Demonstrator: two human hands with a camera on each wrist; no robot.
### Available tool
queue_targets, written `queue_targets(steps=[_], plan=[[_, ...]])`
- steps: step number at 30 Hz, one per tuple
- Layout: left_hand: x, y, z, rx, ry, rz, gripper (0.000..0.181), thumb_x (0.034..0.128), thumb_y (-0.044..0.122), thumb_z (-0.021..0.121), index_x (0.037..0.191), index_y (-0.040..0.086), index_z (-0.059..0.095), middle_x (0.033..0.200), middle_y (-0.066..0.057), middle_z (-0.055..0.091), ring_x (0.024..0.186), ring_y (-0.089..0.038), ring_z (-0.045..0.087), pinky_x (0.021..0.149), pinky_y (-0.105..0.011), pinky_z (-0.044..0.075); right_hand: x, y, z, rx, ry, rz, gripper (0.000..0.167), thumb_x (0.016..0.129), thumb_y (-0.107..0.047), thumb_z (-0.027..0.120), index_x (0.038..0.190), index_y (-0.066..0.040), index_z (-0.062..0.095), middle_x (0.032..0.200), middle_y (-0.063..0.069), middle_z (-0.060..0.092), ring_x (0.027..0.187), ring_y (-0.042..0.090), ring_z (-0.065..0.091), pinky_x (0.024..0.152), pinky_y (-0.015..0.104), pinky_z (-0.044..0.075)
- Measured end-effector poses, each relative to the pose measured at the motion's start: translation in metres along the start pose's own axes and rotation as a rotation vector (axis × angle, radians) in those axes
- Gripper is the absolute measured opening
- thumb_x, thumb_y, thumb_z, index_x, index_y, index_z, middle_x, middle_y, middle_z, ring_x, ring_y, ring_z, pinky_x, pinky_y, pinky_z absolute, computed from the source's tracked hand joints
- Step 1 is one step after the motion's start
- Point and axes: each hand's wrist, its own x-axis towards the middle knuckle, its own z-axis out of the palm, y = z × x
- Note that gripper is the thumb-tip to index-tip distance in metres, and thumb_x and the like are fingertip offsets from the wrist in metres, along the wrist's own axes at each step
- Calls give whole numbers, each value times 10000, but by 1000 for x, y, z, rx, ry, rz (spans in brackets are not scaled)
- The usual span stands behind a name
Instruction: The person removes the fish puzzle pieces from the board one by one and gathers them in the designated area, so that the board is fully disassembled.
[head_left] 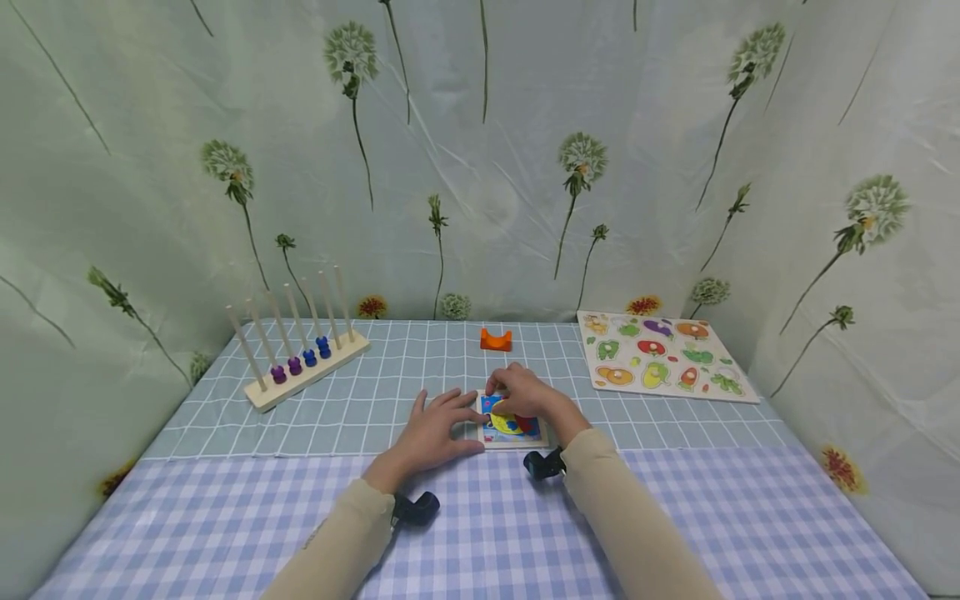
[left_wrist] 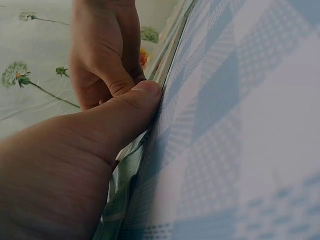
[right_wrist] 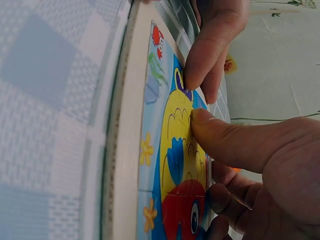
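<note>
A small fish puzzle (head_left: 508, 425) in a pale wooden frame lies flat at the middle of the table. The fish shows a yellow body, a blue fin and a red head (right_wrist: 184, 207). My left hand (head_left: 435, 429) rests along the puzzle's left side with fingers spread; in the right wrist view its fingertips touch near the tail. My right hand (head_left: 528, 393) is over the puzzle's far part. Its thumb (right_wrist: 225, 135) presses on the yellow body, while the other fingers curl at the far edge. The undersides of those fingertips are hidden.
An orange curved block (head_left: 496, 340) stands behind the puzzle. Back left is a wooden peg stand (head_left: 307, 379) with purple and blue beads. A vegetable knob puzzle (head_left: 660, 354) lies back right. A checked cloth (head_left: 480, 533) covers the near table; a patterned curtain (head_left: 480, 167) surrounds it.
</note>
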Motion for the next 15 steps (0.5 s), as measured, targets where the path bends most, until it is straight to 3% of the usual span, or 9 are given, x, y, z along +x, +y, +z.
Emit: queue_targets(steps=[9, 15], plan=[[-1, 0, -1, -10, -2, 2, 418, 848, 502, 746, 1216, 307, 712, 1548, -10, 483, 1485, -326, 361, 1158, -759, 90, -4, 3, 5, 51, 56, -12, 223, 889, -157, 751, 1048, -193, 600, 1132, 96, 549, 1046, 245, 535, 978, 437, 503], [-1, 0, -1, -14, 3, -4, 413, 848, 508, 744, 1212, 317, 713, 1551, 2, 479, 1490, -313, 356, 1164, -753, 85, -11, 6, 14, 110, 162, -70, 246, 874, -111, 757, 1048, -176, 596, 1023, 44, 578, 908, 189, 545, 842, 354, 508]])
